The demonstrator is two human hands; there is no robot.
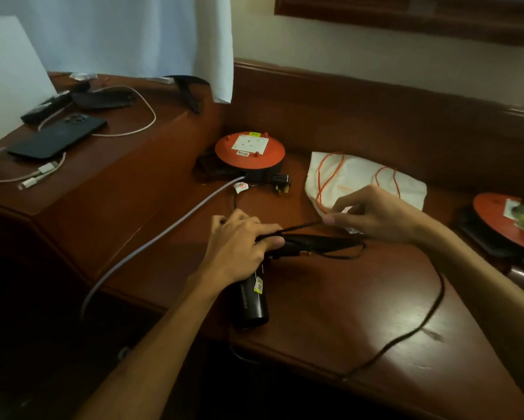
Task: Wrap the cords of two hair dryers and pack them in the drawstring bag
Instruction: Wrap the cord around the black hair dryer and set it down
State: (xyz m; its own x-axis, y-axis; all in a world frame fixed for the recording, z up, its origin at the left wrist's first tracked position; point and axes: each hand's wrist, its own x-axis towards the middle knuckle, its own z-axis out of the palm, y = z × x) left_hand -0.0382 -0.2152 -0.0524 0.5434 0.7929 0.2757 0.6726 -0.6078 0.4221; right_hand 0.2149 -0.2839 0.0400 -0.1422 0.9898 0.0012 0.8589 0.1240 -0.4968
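A black hair dryer [250, 301] lies on the wooden desk [330, 313], barrel toward me. My left hand [239, 244] grips it where the handle meets the barrel, pinning cord there. The black handle [318, 242] reaches right with cord along it. My right hand [376, 215] pinches the black cord [303, 225] between thumb and fingers, pulling it taut. The slack cord [430, 319] loops over the desk's front right. Its black plug [282, 181] rests by the reel. A white drawstring bag [360, 174] with orange strings lies flat behind my right hand. A second dryer is not visible.
An orange extension reel [250, 150] with a socket stands at the back, a grey cable [164, 228] running off the desk's left edge. Another orange reel [503, 219] sits at the far right. The raised side table holds a phone [58, 136] and white charging cables [21, 177].
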